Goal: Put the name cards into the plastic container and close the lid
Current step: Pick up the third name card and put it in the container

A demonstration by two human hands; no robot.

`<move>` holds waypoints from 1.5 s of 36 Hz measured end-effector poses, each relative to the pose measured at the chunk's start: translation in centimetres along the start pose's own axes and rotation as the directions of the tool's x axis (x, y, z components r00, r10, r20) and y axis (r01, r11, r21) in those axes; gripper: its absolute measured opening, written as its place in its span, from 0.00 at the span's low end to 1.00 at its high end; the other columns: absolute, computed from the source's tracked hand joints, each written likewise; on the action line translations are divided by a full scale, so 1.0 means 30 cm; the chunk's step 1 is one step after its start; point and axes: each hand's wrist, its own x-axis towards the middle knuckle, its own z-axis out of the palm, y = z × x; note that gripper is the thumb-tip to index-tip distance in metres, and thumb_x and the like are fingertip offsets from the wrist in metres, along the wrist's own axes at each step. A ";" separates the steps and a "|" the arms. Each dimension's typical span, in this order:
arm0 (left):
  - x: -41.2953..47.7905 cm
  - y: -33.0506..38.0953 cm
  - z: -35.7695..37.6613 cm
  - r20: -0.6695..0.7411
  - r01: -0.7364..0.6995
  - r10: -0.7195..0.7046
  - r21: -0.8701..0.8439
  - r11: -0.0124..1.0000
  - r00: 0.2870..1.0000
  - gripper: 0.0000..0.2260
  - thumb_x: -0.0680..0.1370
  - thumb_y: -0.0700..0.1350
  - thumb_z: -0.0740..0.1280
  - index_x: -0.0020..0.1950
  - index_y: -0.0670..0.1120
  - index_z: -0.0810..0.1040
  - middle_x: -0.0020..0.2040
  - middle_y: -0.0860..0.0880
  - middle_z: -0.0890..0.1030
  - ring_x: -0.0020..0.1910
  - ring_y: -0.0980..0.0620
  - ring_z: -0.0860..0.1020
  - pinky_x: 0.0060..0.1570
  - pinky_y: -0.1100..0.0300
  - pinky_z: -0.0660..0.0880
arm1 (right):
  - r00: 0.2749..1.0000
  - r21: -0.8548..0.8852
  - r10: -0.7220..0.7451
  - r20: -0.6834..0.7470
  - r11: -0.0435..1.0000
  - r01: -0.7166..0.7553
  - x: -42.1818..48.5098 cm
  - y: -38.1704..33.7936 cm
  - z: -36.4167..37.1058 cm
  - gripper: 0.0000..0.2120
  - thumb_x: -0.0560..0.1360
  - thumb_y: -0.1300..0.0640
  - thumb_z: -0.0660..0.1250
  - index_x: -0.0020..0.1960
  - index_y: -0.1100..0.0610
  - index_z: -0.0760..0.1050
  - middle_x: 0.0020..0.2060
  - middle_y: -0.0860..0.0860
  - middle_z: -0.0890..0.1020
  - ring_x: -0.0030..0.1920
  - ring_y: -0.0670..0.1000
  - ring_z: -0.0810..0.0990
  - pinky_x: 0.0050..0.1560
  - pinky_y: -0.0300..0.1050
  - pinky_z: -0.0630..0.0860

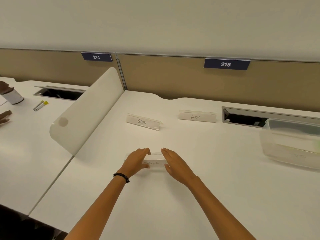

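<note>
A clear name card reading "Sigma" [155, 164] lies on the white desk [207, 187] in front of me. My left hand [136, 161] pinches its left end, fingers over the top and thumb at the front. My right hand [174, 163] is flat with fingers straight against the card's right end. Further back stand a "Gama" card [142, 122] and a "Lion" card [197, 116]. The translucent plastic container [290, 144] sits at the right edge, blurred, with faint writing showing through its front wall. I see no lid.
A rounded white divider panel [86, 111] borders the desk on the left. An open cable slot [242, 116] lies behind the container. On the neighbouring desk are a cup [13, 97], a yellow-tipped clip [40, 105] and another person's hand [4, 116].
</note>
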 end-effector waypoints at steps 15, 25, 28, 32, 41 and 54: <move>0.111 0.346 0.077 0.009 -0.220 0.221 -0.035 0.975 0.975 0.20 0.70 0.47 0.74 0.59 0.48 0.72 0.56 0.48 0.79 0.52 0.49 0.76 0.49 0.61 0.71 | 0.984 -0.131 0.180 0.019 0.976 -0.176 -0.196 0.203 -0.116 0.27 0.79 0.58 0.57 0.75 0.59 0.52 0.74 0.53 0.61 0.74 0.49 0.59 0.76 0.52 0.50; 0.172 0.576 0.152 0.005 -0.372 0.373 -0.026 0.928 0.928 0.21 0.70 0.49 0.74 0.59 0.48 0.73 0.58 0.51 0.80 0.57 0.50 0.76 0.53 0.61 0.70 | 0.962 -0.093 0.273 -0.019 0.957 -0.274 -0.344 0.334 -0.221 0.27 0.77 0.55 0.63 0.73 0.57 0.58 0.69 0.53 0.69 0.66 0.53 0.70 0.68 0.47 0.66; 0.183 0.632 0.181 -0.004 -0.415 0.415 -0.006 0.910 0.910 0.20 0.71 0.49 0.73 0.60 0.48 0.73 0.59 0.52 0.80 0.58 0.51 0.76 0.55 0.60 0.71 | 0.950 -0.054 0.312 -0.007 0.949 -0.312 -0.385 0.377 -0.247 0.28 0.75 0.55 0.66 0.72 0.57 0.61 0.67 0.53 0.71 0.63 0.53 0.72 0.64 0.47 0.70; 0.193 0.682 0.217 -0.011 -0.420 0.420 -0.050 0.906 0.907 0.19 0.73 0.50 0.71 0.63 0.49 0.74 0.62 0.51 0.78 0.61 0.51 0.75 0.60 0.59 0.70 | 0.932 -0.035 0.362 -0.004 0.932 -0.362 -0.449 0.441 -0.276 0.28 0.74 0.57 0.68 0.71 0.58 0.62 0.65 0.53 0.71 0.62 0.54 0.73 0.64 0.46 0.68; 0.204 0.704 0.304 -0.158 -0.275 0.243 -0.236 0.932 0.957 0.27 0.78 0.48 0.65 0.75 0.50 0.59 0.76 0.50 0.60 0.74 0.54 0.59 0.72 0.57 0.59 | 0.818 0.142 0.553 -0.160 0.833 -0.535 -0.607 0.606 -0.381 0.25 0.74 0.60 0.68 0.68 0.58 0.65 0.62 0.53 0.73 0.60 0.54 0.73 0.66 0.49 0.68; 0.241 0.824 0.573 -0.026 -0.011 0.005 -0.212 0.977 1.000 0.24 0.81 0.53 0.56 0.75 0.51 0.56 0.78 0.51 0.52 0.77 0.50 0.47 0.76 0.52 0.43 | 0.732 0.339 0.527 -0.432 0.847 -0.410 -0.697 0.792 -0.622 0.26 0.71 0.64 0.70 0.67 0.58 0.67 0.62 0.53 0.73 0.63 0.54 0.71 0.65 0.46 0.69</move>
